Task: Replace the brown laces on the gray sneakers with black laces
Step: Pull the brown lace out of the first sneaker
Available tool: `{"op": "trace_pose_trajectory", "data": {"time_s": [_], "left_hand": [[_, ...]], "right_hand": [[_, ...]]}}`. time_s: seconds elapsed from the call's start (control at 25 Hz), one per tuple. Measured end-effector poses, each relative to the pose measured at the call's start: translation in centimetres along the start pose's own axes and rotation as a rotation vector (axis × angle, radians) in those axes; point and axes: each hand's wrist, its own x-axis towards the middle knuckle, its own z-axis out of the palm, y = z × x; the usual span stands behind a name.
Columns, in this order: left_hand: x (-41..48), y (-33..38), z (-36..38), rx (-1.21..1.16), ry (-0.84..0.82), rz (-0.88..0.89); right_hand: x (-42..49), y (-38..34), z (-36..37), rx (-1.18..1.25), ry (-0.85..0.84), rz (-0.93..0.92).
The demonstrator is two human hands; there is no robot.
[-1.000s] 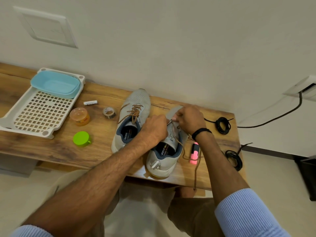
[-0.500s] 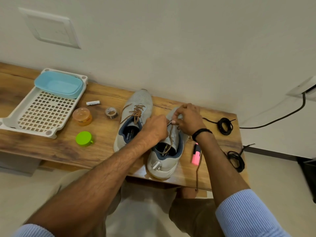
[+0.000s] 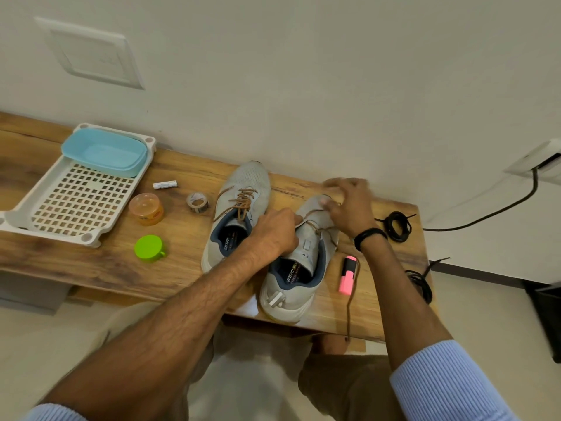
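Obs.: your left hand was curled on the upper of the near sneaker, gripping it beside the eyelets. Your right hand was blurred. Its thumb and a finger appeared to pinch the brown lace at the toe-end eyelets. The free end of that lace ran toward 6 o'clock, past the pink highlighter and over the bench edge.

The far sneaker, at 10 o'clock of the near one, was fully laced in brown. One black lace coil lay at 3 o'clock of your right hand, untouched. A second black lace coil sat at 4 o'clock, at the bench edge.

Judgement: you were unlacing the first shoe, early in the task. To do this well, pin the upper down firmly and draw the lace out one crossing at a time, pulling in line with the eyelet. Take up the dangling end so it cannot snag.

Containers: the white slotted tray was at 9 o'clock. It held a blue tub at its far end, and nothing showed inside the tub. The orange jar was lidded, so I could not tell its contents. A green cap lay at 6 o'clock of the jar.
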Motion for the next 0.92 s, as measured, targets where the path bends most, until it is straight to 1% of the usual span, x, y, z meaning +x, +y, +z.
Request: {"op": "trace_pose_trajectory", "data": {"time_s": [0.04,0.08,0.12,0.16,0.2,0.24,0.28,0.36,0.4,0.44,0.48,0.52,0.64,0.68,0.76,0.92], "left_hand": [[-0.1,0.1,-0.1,0.011,0.004,0.013],[-0.2,0.1,-0.1,0.022,0.005,0.026],[-0.2,0.1,-0.1,0.026,0.007,0.033],[-0.2,0.0,0.0,0.02,0.005,0.026],[-0.1,-0.1,0.0,0.008,0.001,0.013],[0.0,-0.2,0.0,-0.005,-0.002,0.003],[0.1,-0.2,0.0,-0.016,-0.007,-0.002],[0.3,0.1,-0.1,-0.029,-0.004,0.005],[0.4,0.2,-0.1,-0.029,0.006,0.01],[0.5,0.3,-0.1,-0.037,0.018,0.009],[0.7,0.4,0.0,-0.059,0.026,-0.007],[0.9,0.3,0.1,-0.08,0.03,-0.03],[1.3,-0.1,0.3,-0.096,0.033,-0.057],[1.3,-0.2,0.2,-0.081,0.045,-0.051],[1.3,-0.1,0.2,-0.053,0.089,-0.047],[1.6,0.4,0.9,-0.03,0.168,-0.031]], "right_hand": [[0.1,-0.2,0.6,-0.035,-0.126,-0.104],[0.1,-0.3,1.0,-0.082,-0.206,-0.161],[0.2,-0.1,1.5,-0.124,-0.247,-0.166],[0.3,0.0,1.8,-0.157,-0.246,-0.15],[0.2,0.1,2.0,-0.204,-0.199,-0.119],[0.0,0.2,2.0,-0.238,-0.096,-0.081],[0.0,0.4,1.9,-0.232,0.047,-0.017],[0.2,0.7,1.5,-0.099,0.287,0.144],[0.3,0.7,1.4,-0.021,0.35,0.189],[0.5,0.8,1.6,0.015,0.365,0.203],[0.7,0.9,1.6,0.023,0.327,0.181],[0.9,0.9,1.5,0.018,0.255,0.132],[0.8,0.4,0.7,0.083,-0.066,-0.052],[0.5,0.1,0.6,0.064,-0.141,-0.101],[-0.1,-0.2,0.6,-0.02,-0.21,-0.156],[0.1,-0.1,1.5,-0.094,-0.226,-0.17]]}}
